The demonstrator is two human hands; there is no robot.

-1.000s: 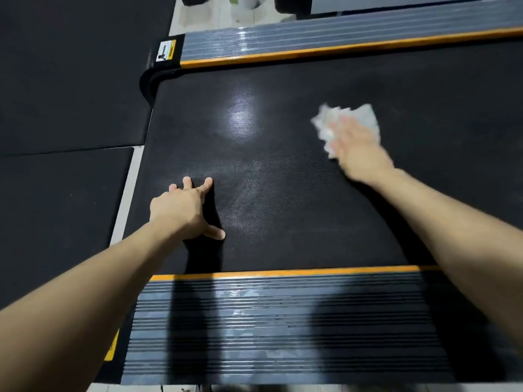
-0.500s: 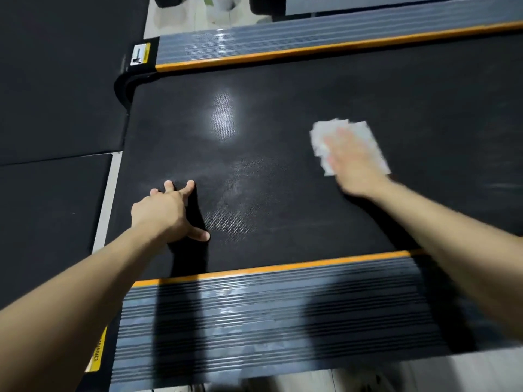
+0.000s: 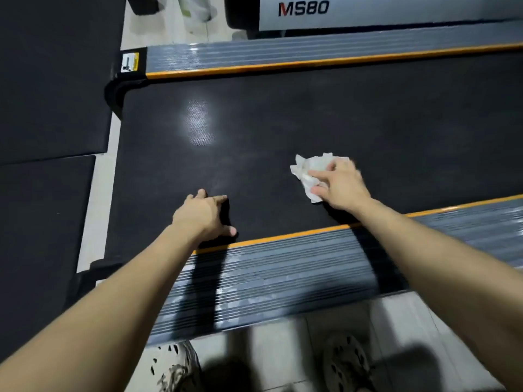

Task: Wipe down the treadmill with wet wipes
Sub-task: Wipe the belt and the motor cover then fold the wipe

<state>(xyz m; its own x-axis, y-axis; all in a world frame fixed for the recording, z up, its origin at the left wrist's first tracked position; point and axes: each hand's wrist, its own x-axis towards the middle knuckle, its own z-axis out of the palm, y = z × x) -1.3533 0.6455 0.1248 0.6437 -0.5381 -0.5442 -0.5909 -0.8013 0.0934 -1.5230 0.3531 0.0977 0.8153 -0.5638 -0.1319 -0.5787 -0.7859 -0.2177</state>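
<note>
On the treadmill belt (image 3: 283, 117), right of centre, lies the wet wipe (image 3: 307, 171), bunched and white, under the right hand (image 3: 339, 185). Fingers (image 3: 314, 173) lie stretched over it and press it down; the thumb sits at its near edge. No closed grasp that I can make out, though the hand is a little blurred.

Change over the last second: the wipe was spread flatter and sat farther up the belt. Now it is crumpled and drawn toward the near orange strip (image 3: 283, 237). Reads as a pull stroke coming back to the person, so this band of belt is probably close to covered. Belt to the far right and beyond the glare patch (image 3: 198, 125) likely remains.

Left hand (image 3: 202, 216) has stayed planted on the belt near the strip, fingers spread, holding nothing, bracing the lean. The view has pulled back: two shoes (image 3: 175, 369) and tiled floor (image 3: 283, 349) now show.

Around:
- ribbed grey near rail (image 3: 283, 275), streaked, crossed by arm shadows
- far rail (image 3: 311, 53) with a warning sticker (image 3: 129, 62) at its left end
- white housing marked MS80 (image 3: 368, 12) beyond
- black floor mats (image 3: 51, 80) to the left

In the way: nothing on the belt except the bracing hand, which covers a patch that will need a pass.
</note>
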